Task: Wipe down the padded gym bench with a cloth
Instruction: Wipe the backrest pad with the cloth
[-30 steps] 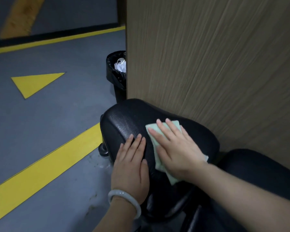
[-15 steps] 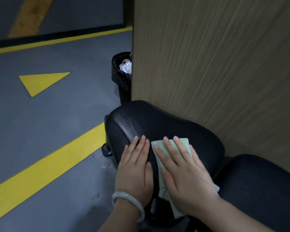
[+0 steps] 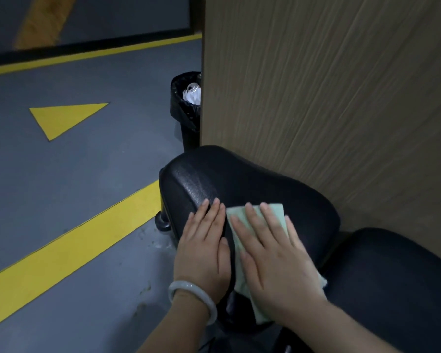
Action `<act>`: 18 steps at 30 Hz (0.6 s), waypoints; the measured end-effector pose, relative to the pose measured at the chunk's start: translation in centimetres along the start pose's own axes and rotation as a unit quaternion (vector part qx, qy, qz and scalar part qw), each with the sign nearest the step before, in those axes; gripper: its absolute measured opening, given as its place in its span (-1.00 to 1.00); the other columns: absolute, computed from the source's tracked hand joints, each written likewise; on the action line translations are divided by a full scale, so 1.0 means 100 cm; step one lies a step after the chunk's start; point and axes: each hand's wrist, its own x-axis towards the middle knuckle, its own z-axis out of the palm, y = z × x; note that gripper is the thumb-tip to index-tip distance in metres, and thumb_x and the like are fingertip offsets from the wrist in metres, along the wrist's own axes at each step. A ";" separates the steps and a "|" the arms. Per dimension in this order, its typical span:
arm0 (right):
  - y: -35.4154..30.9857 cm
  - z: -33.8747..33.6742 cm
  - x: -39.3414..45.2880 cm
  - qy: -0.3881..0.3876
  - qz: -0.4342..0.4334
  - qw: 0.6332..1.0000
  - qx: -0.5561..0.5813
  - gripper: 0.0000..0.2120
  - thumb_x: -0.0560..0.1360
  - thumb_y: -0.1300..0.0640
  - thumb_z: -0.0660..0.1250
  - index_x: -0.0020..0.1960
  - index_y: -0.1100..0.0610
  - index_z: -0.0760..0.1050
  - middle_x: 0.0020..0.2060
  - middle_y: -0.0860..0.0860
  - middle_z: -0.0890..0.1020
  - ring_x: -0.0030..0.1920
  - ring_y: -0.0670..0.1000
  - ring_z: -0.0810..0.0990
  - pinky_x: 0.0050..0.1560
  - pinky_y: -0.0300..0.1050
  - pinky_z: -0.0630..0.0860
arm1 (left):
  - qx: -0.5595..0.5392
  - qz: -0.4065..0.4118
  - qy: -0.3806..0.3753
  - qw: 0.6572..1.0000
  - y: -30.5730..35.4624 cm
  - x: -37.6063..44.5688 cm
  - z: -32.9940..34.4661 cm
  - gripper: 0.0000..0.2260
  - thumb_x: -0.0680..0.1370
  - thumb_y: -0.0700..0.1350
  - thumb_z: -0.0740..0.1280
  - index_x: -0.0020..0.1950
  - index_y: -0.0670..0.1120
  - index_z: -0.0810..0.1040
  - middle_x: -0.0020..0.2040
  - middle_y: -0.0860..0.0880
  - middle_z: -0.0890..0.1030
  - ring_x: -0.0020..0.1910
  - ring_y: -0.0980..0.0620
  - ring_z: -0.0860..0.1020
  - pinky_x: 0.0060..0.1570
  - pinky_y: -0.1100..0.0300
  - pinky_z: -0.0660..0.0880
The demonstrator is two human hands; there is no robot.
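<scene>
Fingers (image 3: 255,215) and cloth (image 3: 275,212) nearer than before.

a gym: padded bench (image 3: 239,179), grey floor (image 3: 74,174) with yellow lines (image 3: 69,244).

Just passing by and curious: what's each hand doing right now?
Left hand: open, flat on the black bench pad, holding nothing.
Right hand: open, fingers straight, pressing the green cloth onto the pad.
</scene>
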 end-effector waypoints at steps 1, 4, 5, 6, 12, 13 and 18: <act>0.005 0.001 -0.005 -0.007 -0.011 1.000 0.016 -0.51 0.58 -0.01 0.00 0.48 0.02 0.30 0.48 0.02 0.30 0.50 0.09 0.20 0.38 0.14 0.15 | -0.004 0.000 -0.001 1.000 0.000 0.000 0.000 -0.51 0.48 -0.16 0.05 0.38 -0.25 0.43 0.40 -0.12 0.43 0.44 0.01 0.24 0.44 0.09 0.05; 0.025 -0.004 0.015 -0.024 -0.037 0.998 0.036 -0.50 0.59 -0.08 -0.07 0.50 -0.05 0.24 0.51 -0.04 0.22 0.53 0.02 0.07 0.48 0.06 0.08 | -0.006 0.004 -0.002 1.000 0.000 0.000 -0.001 -0.51 0.49 -0.15 0.05 0.39 -0.24 0.43 0.41 -0.10 0.42 0.45 0.01 0.23 0.44 0.08 0.05; 0.031 -0.006 0.031 -0.035 -0.037 0.998 0.043 -0.46 0.57 -0.12 -0.14 0.52 -0.08 0.18 0.53 -0.06 0.15 0.53 -0.01 -0.01 0.49 0.05 0.00 | -0.005 0.008 -0.005 1.000 0.000 0.000 -0.001 -0.51 0.50 -0.15 0.05 0.39 -0.23 0.42 0.42 -0.09 0.41 0.45 0.01 0.23 0.44 0.08 0.05; 0.038 -0.008 0.047 -0.049 -0.029 0.997 0.047 -0.41 0.53 -0.16 -0.23 0.54 -0.11 0.09 0.55 -0.08 0.07 0.53 -0.04 -0.11 0.50 0.04 -0.08 | -0.004 0.009 -0.006 1.000 0.000 -0.001 -0.001 -0.51 0.50 -0.15 0.05 0.40 -0.23 0.42 0.42 -0.09 0.40 0.46 0.01 0.22 0.44 0.07 0.05; 0.059 -0.002 0.117 -0.102 0.007 0.994 0.026 -0.51 0.64 -0.07 -0.15 0.55 -0.17 -0.13 0.55 -0.13 -0.16 0.53 -0.09 -0.24 0.51 -0.01 -0.21 | -0.020 0.004 0.006 1.000 0.000 -0.002 0.000 -0.52 0.51 -0.13 0.08 0.40 -0.18 0.43 0.43 -0.02 0.38 0.47 0.04 0.21 0.45 0.08 0.05; 0.059 -0.002 0.115 -0.104 0.001 0.994 0.014 -0.50 0.62 -0.10 -0.19 0.55 -0.17 -0.14 0.55 -0.13 -0.16 0.52 -0.09 -0.25 0.51 0.00 -0.21 | -0.021 0.004 0.008 1.000 0.000 -0.002 0.000 -0.52 0.51 -0.13 0.08 0.41 -0.17 0.43 0.43 -0.01 0.38 0.47 0.05 0.21 0.45 0.09 0.05; 0.069 -0.013 0.045 -0.091 -0.108 0.990 0.027 -0.40 0.53 -0.24 -0.34 0.54 -0.18 -0.07 0.54 -0.15 -0.11 0.52 -0.10 -0.27 0.52 -0.01 -0.17 | -0.016 0.005 -0.001 1.000 0.000 -0.003 -0.002 -0.52 0.50 -0.12 0.09 0.40 -0.15 0.43 0.44 0.01 0.36 0.47 0.06 0.21 0.45 0.09 0.05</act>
